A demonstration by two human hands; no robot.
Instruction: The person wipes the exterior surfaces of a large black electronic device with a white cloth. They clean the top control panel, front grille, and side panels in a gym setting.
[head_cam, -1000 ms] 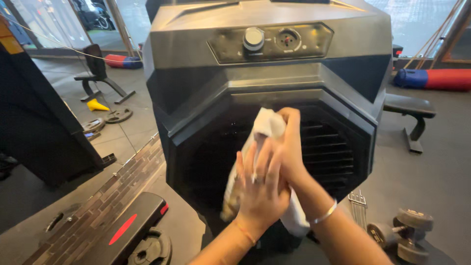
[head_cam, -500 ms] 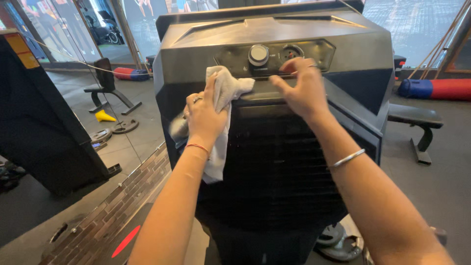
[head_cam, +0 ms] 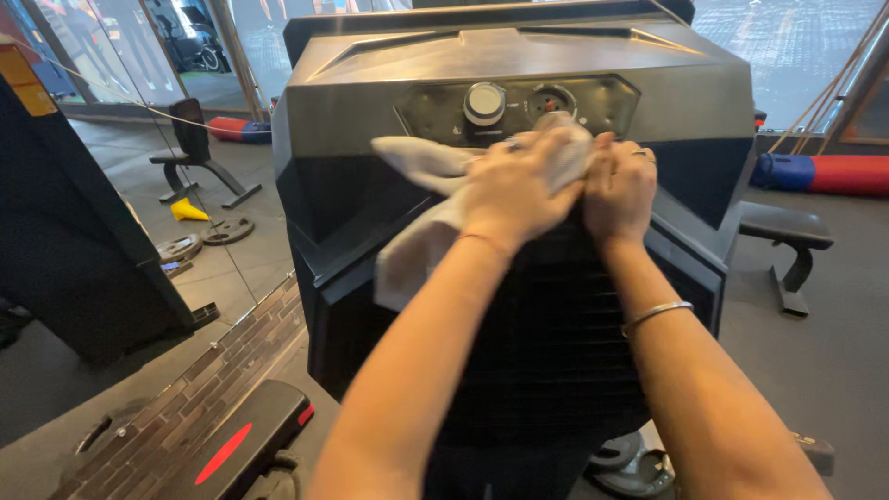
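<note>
Gym: weight plates [head_cam: 227, 230], bench [head_cam: 782, 225], punch bag [head_cam: 820, 172], rubber floor [head_cam: 833, 352].

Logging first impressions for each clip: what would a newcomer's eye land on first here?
The big dark grey air cooler fills the middle of the view. Just below its control panel, the left hand and right hand press a pale cloth against its front. Around it lie weight plates on the floor at left and a bench at right.
</note>
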